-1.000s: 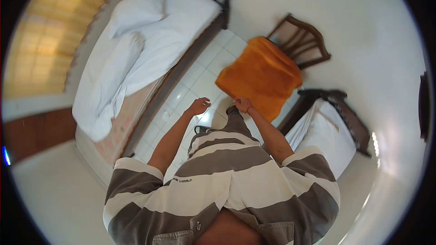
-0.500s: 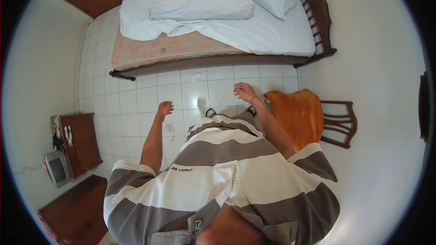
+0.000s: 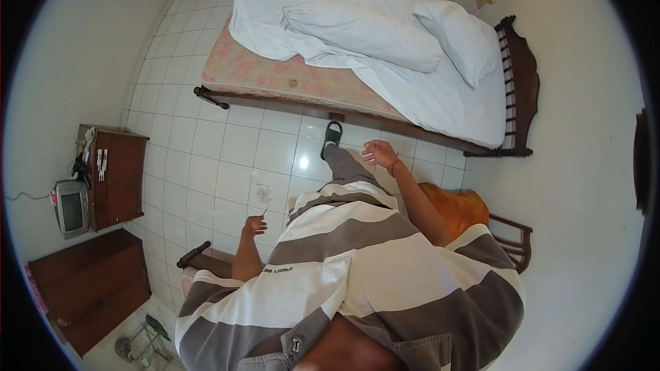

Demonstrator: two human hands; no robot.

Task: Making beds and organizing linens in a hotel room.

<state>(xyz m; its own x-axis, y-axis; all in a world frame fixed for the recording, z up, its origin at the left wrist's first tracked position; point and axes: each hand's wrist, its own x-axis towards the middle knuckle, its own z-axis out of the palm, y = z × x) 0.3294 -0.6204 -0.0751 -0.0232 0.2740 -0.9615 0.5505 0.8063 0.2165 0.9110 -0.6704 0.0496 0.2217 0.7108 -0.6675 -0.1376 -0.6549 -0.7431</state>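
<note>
Our right hand [image 3: 378, 154] hangs right of centre, fingers loosely bent and unclosed, near the dark wooden bed with a pink-patterned mattress [image 3: 247, 72] across the upper frame. Our left hand [image 3: 254, 225] – left of centre, loosely open – appears just below a clear, crumpled-looking piece [image 3: 262, 194] on white floor tiles [image 3: 230, 144]. Small dark lettering [image 3: 278, 269] marks our grey-and-cream striped shirt [image 3: 337, 230].

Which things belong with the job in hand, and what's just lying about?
Nothing visibly held; nearest:
left hand: translucent floor item, unidentifiable
right hand: bed, white sheet, bolster, pillow

Just around:
orange cloth on wooden chair
small television
wooden cabinet
</note>
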